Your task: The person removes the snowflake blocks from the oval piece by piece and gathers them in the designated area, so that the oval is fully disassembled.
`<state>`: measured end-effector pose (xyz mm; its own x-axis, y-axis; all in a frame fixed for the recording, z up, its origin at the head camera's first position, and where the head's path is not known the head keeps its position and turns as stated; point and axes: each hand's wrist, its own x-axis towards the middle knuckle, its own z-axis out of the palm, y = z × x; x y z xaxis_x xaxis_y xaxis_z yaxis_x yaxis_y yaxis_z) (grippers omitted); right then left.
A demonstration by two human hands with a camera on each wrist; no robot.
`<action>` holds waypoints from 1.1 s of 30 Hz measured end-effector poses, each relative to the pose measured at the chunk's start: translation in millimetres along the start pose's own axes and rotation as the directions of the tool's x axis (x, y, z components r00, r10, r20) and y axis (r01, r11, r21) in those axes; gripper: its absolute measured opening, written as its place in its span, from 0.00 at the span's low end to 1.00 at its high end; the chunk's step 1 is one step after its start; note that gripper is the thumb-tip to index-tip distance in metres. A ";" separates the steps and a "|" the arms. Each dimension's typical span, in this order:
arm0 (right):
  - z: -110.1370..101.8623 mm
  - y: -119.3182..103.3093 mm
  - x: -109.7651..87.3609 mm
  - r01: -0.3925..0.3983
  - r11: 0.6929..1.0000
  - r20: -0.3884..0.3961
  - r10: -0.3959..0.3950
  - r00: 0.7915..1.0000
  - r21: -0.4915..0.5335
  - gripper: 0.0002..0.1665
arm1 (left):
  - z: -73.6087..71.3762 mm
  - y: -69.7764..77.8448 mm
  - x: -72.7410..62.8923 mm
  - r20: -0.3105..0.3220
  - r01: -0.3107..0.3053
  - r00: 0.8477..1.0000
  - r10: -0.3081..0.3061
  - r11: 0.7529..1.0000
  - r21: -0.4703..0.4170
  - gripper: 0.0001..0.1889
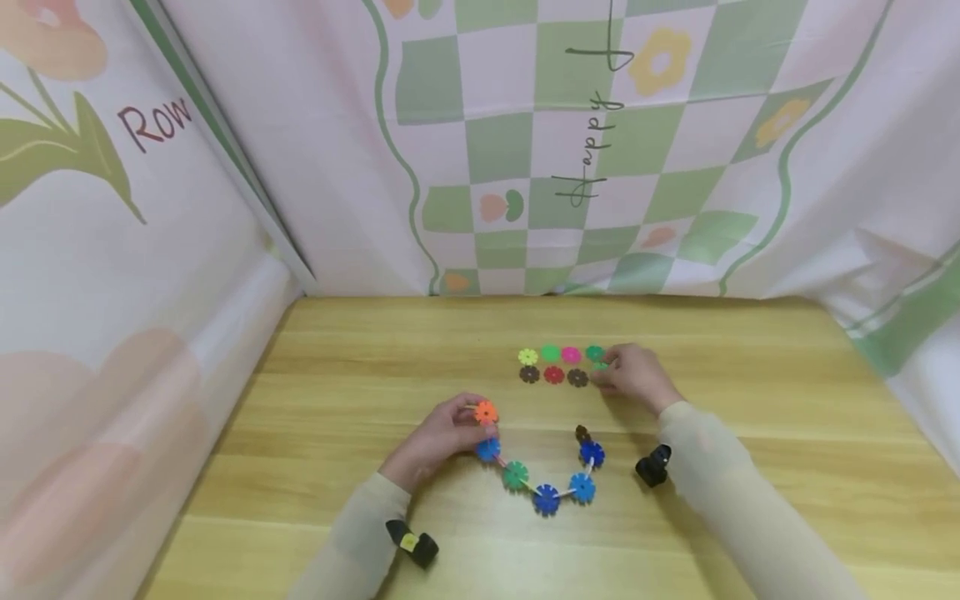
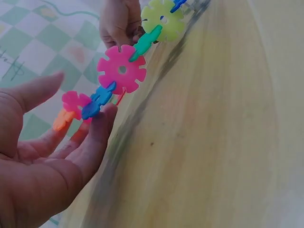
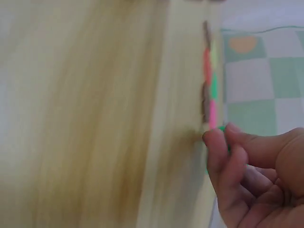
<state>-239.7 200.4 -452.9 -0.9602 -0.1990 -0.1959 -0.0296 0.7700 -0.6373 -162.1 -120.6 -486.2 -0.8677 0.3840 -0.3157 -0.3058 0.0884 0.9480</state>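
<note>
Wood-grain table (image 1: 337,375) meets a checked curtain (image 1: 495,142) at 12 o'clock, left hand (image 1: 438,435) gripping a disc chain (image 1: 515,476), right hand (image 1: 637,375) pinching a green disc (image 3: 222,128).

- Tabletop (image 1: 337,375) lies before the back curtain (image 1: 498,146), right of the side curtain (image 1: 150,317).
- Loose discs (image 1: 553,375) lie on it — two rows, one behind another.
- Disc chain (image 1: 515,476) curves before them.
- Left hand (image 1: 444,431) is at the chain's left end.
- Right hand (image 1: 637,373) is at the rows' right end.

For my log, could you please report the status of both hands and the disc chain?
Left hand touching chain at orange disc. Right hand pinching green disc beside loose discs. No obstruction visible.
</note>
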 end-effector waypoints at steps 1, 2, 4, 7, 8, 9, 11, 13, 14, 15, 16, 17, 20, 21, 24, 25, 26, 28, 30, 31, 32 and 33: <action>-0.6 1.3 0.4 -0.009 1.000 -0.015 0.009 1.000 -0.015 0.17 | 0.1 -0.2 -0.4 0.008 0.001 1.000 -0.001 1.000 0.006 0.27; -1.3 2.1 0.7 -0.012 0.999 -0.030 0.011 0.999 -0.032 0.15 | 0.2 -0.5 -0.5 0.017 0.000 1.000 0.000 1.000 0.009 0.28; -2.5 2.6 1.4 -0.011 0.998 -0.058 0.007 0.998 -0.059 0.14 | 0.4 -0.8 -0.8 0.030 -0.011 1.000 0.011 1.000 0.012 0.30; -4.1 0.0 1.7 0.001 0.992 -0.100 -0.013 0.995 -0.123 0.15 | 1.3 -0.1 -1.0 0.034 -0.024 0.999 0.023 1.000 0.020 0.27; -4.7 -0.8 1.7 0.003 0.988 -0.113 -0.020 0.993 -0.152 0.16 | 1.6 0.3 -0.9 0.031 -0.028 0.999 0.027 0.999 0.032 0.26; -5.2 -1.9 1.7 -0.001 0.984 -0.122 -0.021 0.992 -0.177 0.16 | 1.9 1.1 -1.0 0.022 -0.024 0.999 0.023 0.999 0.042 0.24; -5.9 -3.6 1.9 -0.016 0.976 -0.137 -0.014 0.990 -0.217 0.16 | 2.1 2.4 -0.9 0.010 -0.025 1.000 0.024 0.997 0.070 0.21; -6.0 -5.4 2.6 -0.028 0.967 -0.143 -0.009 0.990 -0.253 0.16 | 2.0 4.0 -0.8 -0.001 -0.031 1.000 0.031 0.996 0.088 0.19; -5.7 -6.3 3.0 -0.033 0.962 -0.145 -0.007 0.989 -0.272 0.17 | 1.9 4.4 -0.6 -0.006 -0.035 0.999 0.035 0.995 0.092 0.18; -5.2 -7.0 3.4 -0.037 0.958 -0.142 -0.004 0.990 -0.286 0.17 | 1.8 4.8 -0.5 -0.009 -0.034 0.999 0.035 0.995 0.093 0.19; -4.4 -7.5 3.9 -0.041 0.953 -0.138 -0.001 0.990 -0.301 0.17 | 1.8 4.9 -0.2 -0.009 -0.034 0.999 0.035 0.995 0.091 0.18; -3.6 -8.3 3.8 -0.042 0.949 -0.130 0.001 0.991 -0.312 0.17 | 1.9 4.9 -0.1 -0.008 -0.031 0.999 0.032 0.996 0.079 0.19; -0.6 -7.6 3.4 -0.046 0.948 -0.108 0.013 0.994 -0.314 0.13 | 3.1 3.3 0.6 -0.007 -0.018 1.000 0.018 0.998 0.054 0.19; 0.4 -6.6 2.9 -0.043 0.953 -0.101 0.013 0.995 -0.301 0.13 | 3.7 2.6 0.8 -0.005 -0.014 1.000 0.014 0.999 0.045 0.19; 3.3 -2.8 0.2 -0.026 0.970 -0.090 0.004 0.996 -0.241 0.12 | 5.4 -0.4 1.5 -0.006 -0.012 1.000 0.012 0.999 0.037 0.19; 4.5 -1.8 -1.0 -0.010 0.977 -0.090 -0.009 0.996 -0.211 0.13 | 5.9 -1.4 1.7 -0.006 -0.016 1.000 0.016 0.999 0.037 0.19; 5.4 -1.7 -2.3 0.011 0.984 -0.090 -0.027 0.996 -0.180 0.15 | 6.4 -2.0 1.8 -0.004 -0.020 1.000 0.020 0.999 0.037 0.19; 6.9 -5.6 -5.6 0.052 0.992 -0.079 -0.062 0.995 -0.116 0.17 | 6.9 -2.3 1.8 0.001 -0.032 0.999 0.032 0.999 0.034 0.20; 9.8 -14.6 -9.9 0.098 0.995 -0.052 -0.100 0.994 -0.037 0.19 | 7.2 -1.3 1.7 0.007 -0.046 0.999 0.046 0.999 0.028 0.20; 12.6 -19.4 -12.7 0.122 0.993 -0.033 -0.121 0.992 0.008 0.20 | 8.0 -1.2 1.9 0.012 -0.050 0.999 0.050 0.998 0.025 0.21; 16.0 -24.7 -15.8 0.142 0.989 -0.009 -0.142 0.990 0.042 0.20 | 8.8 -1.0 2.0 0.015 -0.053 0.999 0.052 0.998 0.022 0.21; 20.3 -30.2 -18.9 0.155 0.984 0.021 -0.158 0.987 0.085 0.21 | 9.4 -0.6 2.3 0.017 -0.059 0.998 0.058 0.998 0.027 0.21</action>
<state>-215.0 168.6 -445.2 -0.9374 -0.3309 -0.1089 -0.1545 0.6751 -0.7213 -160.2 -111.2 -487.2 -0.8775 0.4037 -0.2590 -0.2435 0.0902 0.9657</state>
